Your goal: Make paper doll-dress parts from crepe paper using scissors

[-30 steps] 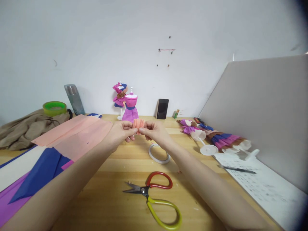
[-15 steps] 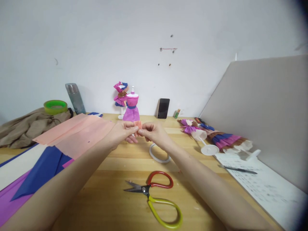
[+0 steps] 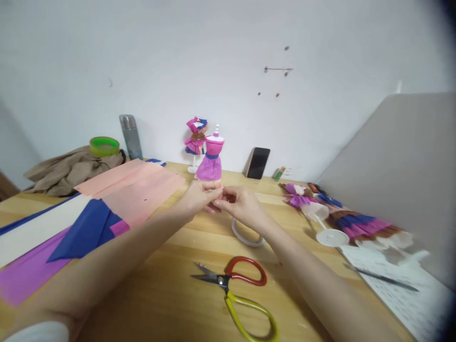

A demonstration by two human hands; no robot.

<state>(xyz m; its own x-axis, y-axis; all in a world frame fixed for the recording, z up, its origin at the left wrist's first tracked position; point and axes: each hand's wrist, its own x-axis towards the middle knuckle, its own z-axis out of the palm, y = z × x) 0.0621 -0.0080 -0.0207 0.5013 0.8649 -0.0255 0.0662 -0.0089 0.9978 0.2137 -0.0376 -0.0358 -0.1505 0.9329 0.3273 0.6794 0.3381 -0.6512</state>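
A small piece of pleated peach crepe paper [image 3: 220, 187] is pinched between my hands above the middle of the table. My left hand [image 3: 200, 195] grips it from the left, with fingers curled behind. From the right, the thumb and fingers of my right hand [image 3: 239, 202] close on it; most of the piece is hidden. Just behind the hands stands a mini dress form [image 3: 210, 167] in a pink paper dress with a blue waistband. Below my right hand lies a white tape ring [image 3: 245, 238]. Scissors [image 3: 223, 281] with one red and one yellow handle lie nearer me, blades parted.
Peach paper sheets [image 3: 142, 190] and blue paper [image 3: 83, 232] cover the left side. A bottle [image 3: 131, 137], green tape roll [image 3: 104, 146], second dressed form [image 3: 197, 137] and phone [image 3: 258, 163] stand behind. Right lie paper-dressed forms [image 3: 366, 225] and a pen [image 3: 386, 278] on a written sheet.
The view has turned left, so everything appears shifted to the right. My fingers have closed further around the peach piece, and less of it shows now.
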